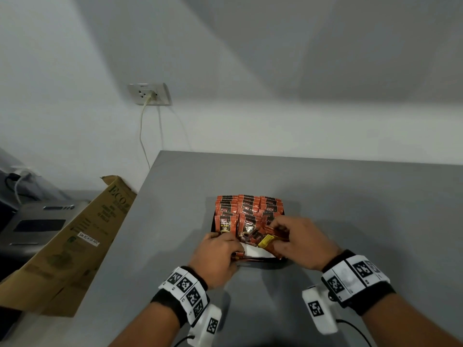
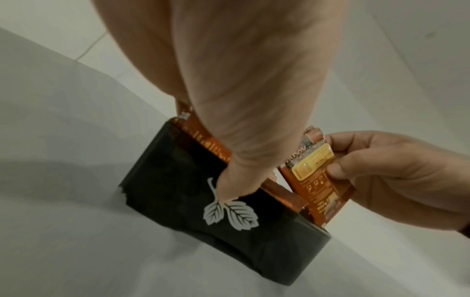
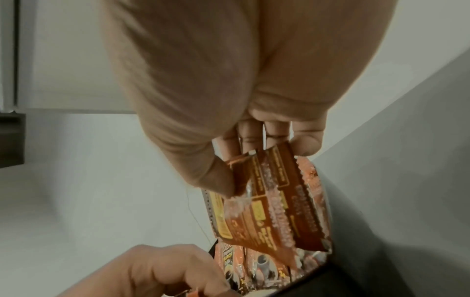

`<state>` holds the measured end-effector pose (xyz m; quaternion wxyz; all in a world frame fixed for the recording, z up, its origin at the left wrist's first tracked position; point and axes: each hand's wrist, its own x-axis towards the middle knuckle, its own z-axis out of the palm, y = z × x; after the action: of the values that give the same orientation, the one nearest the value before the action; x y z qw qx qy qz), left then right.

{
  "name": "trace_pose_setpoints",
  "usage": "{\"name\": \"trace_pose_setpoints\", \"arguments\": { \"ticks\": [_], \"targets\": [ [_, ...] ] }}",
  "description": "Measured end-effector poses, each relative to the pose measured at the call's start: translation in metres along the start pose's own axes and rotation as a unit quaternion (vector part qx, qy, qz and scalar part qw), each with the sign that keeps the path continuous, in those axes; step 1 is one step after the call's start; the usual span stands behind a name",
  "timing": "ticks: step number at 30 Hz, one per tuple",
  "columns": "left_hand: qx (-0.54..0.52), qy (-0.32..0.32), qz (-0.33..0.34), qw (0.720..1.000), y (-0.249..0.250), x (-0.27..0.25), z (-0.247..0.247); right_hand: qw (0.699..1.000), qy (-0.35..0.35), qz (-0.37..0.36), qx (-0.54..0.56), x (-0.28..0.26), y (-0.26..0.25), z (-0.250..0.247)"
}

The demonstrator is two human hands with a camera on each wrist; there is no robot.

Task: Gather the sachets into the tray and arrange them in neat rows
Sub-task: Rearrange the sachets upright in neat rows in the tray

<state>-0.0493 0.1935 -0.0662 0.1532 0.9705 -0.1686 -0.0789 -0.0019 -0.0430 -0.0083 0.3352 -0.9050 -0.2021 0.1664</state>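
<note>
Sachets (image 1: 248,209) fill the far part of the black tray (image 2: 178,201) in three upright rows, orange-red packs standing close together, and the tray sits on the grey table (image 1: 350,196). My right hand (image 1: 298,242) holds a small fanned bunch of sachets (image 3: 274,203) over the tray's near right part, thumb clamped on one face and the fingers (image 3: 277,130) curled behind the other, so the bunch hangs below the fingertips with a yellow panel showing. My left hand (image 1: 216,256) is at the tray's near left corner, fingers curled down onto sachets lying there; from the left wrist view one fingertip (image 2: 229,184) touches the tray's outer wall beside the white leaf print (image 2: 229,215). A cardboard box (image 1: 75,246) leans at the table's left edge.
</note>
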Motion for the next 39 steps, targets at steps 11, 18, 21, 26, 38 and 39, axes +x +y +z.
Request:
{"name": "trace_pose_setpoints", "arguments": {
  "ticks": [11, 18, 21, 26, 38, 39],
  "targets": [
    [-0.604, 0.118, -0.119, 0.779, 0.037, 0.018, -0.043, 0.931, 0.064, 0.007, 0.359, 0.005, -0.024, -0.005],
    [-0.808, 0.067, -0.187, 0.554, 0.046, 0.047, -0.054, 0.952, 0.101, 0.016, 0.288, 0.02, -0.049, 0.008],
    [-0.796, 0.068, -0.191, 0.57, 0.044, 0.05, -0.06, 0.991, 0.093, -0.047, 0.081, 0.02, -0.052, -0.003],
    [-0.8, 0.04, -0.17, 0.575, 0.048, 0.047, -0.064, 0.99, 0.025, -0.12, -0.063, 0.031, -0.05, -0.006],
    [-0.8, 0.084, -0.185, 0.564, 0.044, 0.043, -0.059, 0.954, 0.148, -0.005, 0.259, 0.03, -0.035, -0.007],
    [-0.807, 0.077, -0.193, 0.553, 0.043, 0.044, -0.058, 0.947, 0.183, -0.012, 0.262, 0.03, -0.035, -0.008]
  ]
}}
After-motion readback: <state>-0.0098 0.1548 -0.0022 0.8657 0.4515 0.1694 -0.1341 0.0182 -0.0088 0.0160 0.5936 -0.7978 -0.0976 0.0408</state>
